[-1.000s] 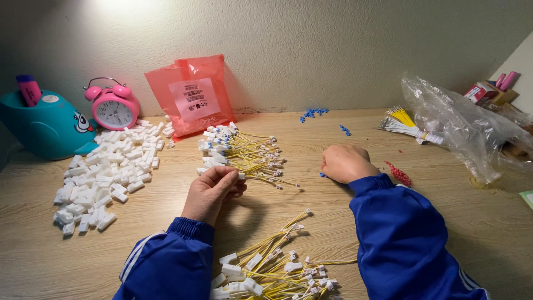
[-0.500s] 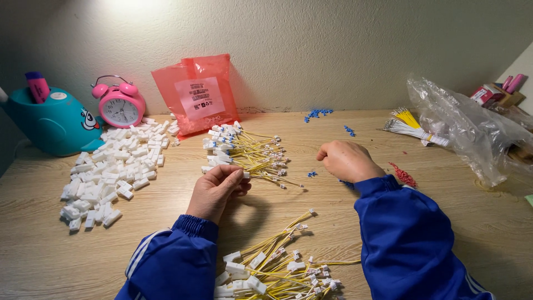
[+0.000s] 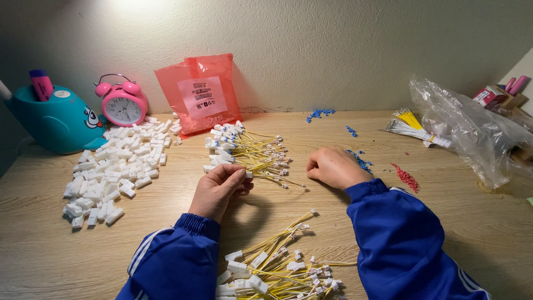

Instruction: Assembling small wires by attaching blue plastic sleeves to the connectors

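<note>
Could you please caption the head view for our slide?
Left hand pinches a white plastic connector beside yellow wire bundles; right hand rests curled on the wooden table.

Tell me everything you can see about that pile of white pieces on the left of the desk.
The pile of white pieces is a loose heap of small blocky parts, plastic by the look of them, spread flat on the wooden desk. It lies in front of the pink alarm clock and beside the teal holder. Neither hand touches it.

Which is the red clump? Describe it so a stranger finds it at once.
Start at the wooden table and go to the right hand. Past its blue sleeve, toward the clear plastic bag, lies the red clump. It is the only red scatter; the small bits by the hand are blue.
</note>
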